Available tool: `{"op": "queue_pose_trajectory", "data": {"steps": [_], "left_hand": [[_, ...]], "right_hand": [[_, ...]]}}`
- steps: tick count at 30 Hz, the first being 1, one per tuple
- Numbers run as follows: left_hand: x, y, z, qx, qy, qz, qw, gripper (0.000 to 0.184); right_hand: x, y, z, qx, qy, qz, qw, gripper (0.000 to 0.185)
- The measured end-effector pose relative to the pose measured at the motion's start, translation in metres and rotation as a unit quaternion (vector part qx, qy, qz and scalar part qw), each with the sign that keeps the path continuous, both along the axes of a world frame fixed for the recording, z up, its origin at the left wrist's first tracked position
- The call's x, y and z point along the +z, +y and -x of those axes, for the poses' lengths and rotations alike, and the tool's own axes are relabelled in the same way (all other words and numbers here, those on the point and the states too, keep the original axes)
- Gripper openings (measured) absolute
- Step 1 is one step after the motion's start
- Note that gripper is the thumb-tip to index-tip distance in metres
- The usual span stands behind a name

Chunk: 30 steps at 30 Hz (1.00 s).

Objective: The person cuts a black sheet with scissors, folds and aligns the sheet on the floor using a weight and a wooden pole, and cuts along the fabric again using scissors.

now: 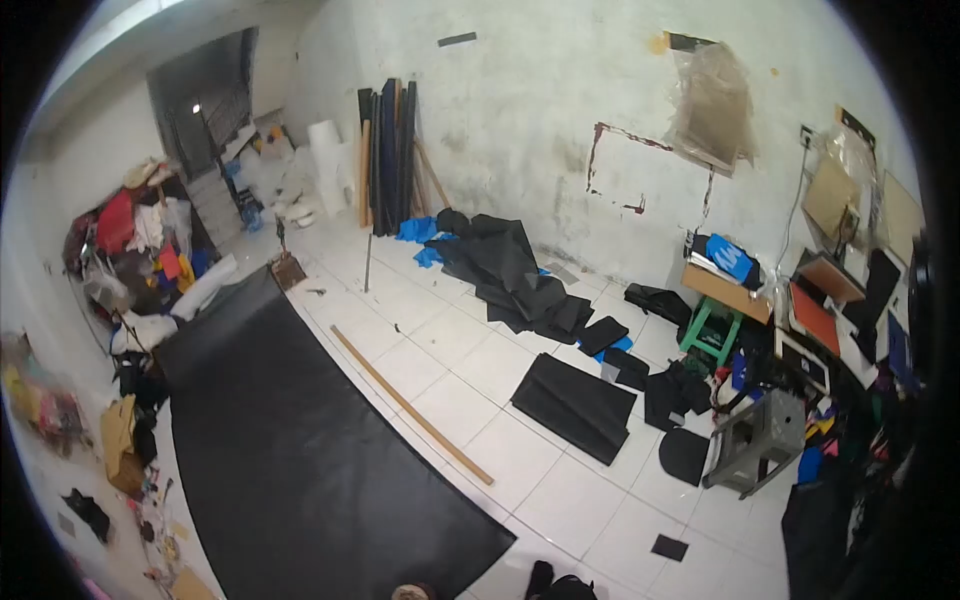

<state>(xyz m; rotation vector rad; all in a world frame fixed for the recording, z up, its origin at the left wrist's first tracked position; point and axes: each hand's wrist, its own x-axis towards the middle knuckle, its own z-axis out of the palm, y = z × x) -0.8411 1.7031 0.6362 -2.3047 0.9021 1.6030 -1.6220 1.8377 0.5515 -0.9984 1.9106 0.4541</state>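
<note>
Neither my left hand nor my right hand can be made out. A large black sheet (300, 440) lies spread over the tiled floor, from the bottom edge up to the far left. At the bottom edge, a small tan rounded shape (411, 592) shows over the sheet, too cut off to identify. Dark shapes (562, 586), perhaps footwear, poke in just right of it. Alongside the sheet's right edge rests a long wooden-coloured stick (410, 407). A folded black sheet (575, 408) is on the tiles further right.
Rolls of material (388, 160) lean against the back wall, with crumpled black material (500, 265) before them. On the right are a grey stool (757, 445), a green stool (712, 330) under a box, and piled scraps. Bags and cloth (150, 240) crowd the left wall.
</note>
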Motion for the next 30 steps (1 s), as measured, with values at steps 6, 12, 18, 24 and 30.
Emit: {"op": "queue_pose_trajectory", "data": {"steps": [6,12,18,24,30], "left_hand": [[-0.008,-0.112,0.11,-0.006,0.094,0.101,0.99,0.042],[-0.125,-0.178,0.068,-0.467,0.005,0.302,0.831,0.043],[-0.128,-0.33,0.071,-0.13,-0.048,0.044,0.989,0.057],[0.0,-0.606,0.08,0.152,0.026,0.219,0.964,0.059],[0.078,-0.815,0.039,0.213,0.02,0.379,0.9,0.05]], "right_hand": [[-0.016,-0.26,0.047,0.087,0.083,0.35,0.929,0.042],[0.059,-0.536,-0.079,0.031,-0.127,0.412,0.902,0.04],[0.013,-0.705,-0.07,0.109,-0.137,0.41,0.895,0.039],[0.027,-0.78,-0.046,-0.167,-0.147,0.147,0.964,0.031],[0.026,-0.889,-0.084,-0.112,-0.114,0.071,0.985,0.031]]}}
